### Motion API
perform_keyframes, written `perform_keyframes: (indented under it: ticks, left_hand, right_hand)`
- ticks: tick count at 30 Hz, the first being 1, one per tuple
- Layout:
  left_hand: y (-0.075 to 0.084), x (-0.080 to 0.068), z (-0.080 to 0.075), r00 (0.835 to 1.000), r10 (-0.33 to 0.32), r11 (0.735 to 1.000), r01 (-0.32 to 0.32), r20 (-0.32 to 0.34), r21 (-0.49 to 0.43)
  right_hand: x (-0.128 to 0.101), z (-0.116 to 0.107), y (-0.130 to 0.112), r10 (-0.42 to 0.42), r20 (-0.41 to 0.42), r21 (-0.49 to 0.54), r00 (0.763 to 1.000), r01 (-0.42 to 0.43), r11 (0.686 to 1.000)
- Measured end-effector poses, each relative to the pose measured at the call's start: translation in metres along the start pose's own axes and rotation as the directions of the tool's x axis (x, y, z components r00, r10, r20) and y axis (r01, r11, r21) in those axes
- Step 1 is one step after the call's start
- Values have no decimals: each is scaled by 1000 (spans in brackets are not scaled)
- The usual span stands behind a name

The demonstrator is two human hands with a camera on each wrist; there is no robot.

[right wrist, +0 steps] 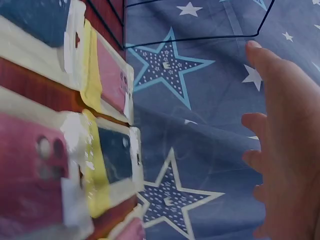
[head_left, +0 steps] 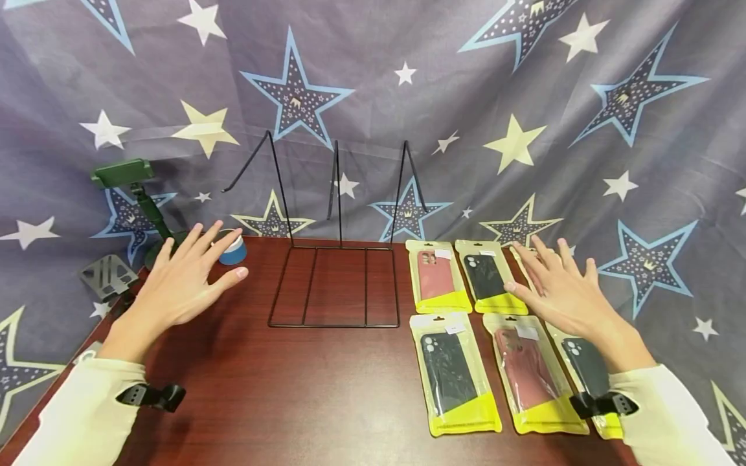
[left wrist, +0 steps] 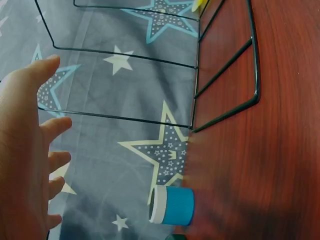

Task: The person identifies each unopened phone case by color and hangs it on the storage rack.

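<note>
Phone-case packs (head_left: 456, 375) lie in two rows on the right part of the surface (head_left: 326, 388), mostly under and to the left of the right hand (head_left: 574, 294). Their long sides run from the back edge toward the front, a bit slanted. The left hand (head_left: 183, 281) is much farther from them. Both hands have their fingers spread, with nothing in them. The black wire rack (head_left: 340, 247) stands by the back edge, between the hands, just left of the packs.
</note>
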State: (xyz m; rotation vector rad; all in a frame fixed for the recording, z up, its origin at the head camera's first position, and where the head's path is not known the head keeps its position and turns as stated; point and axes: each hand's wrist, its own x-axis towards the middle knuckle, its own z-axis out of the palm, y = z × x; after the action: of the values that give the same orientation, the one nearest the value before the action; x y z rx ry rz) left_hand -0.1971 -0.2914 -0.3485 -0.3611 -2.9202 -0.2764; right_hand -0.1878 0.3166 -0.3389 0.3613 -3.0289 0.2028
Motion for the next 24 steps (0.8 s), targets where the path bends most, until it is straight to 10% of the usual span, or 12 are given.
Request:
perform_keyframes:
  ticks: [24]
  left_hand:
    - [18,-18,83,998,33,955,-17,47,-298]
  right_hand:
    - [-47,105,-37,-122,13,380,992,108,919]
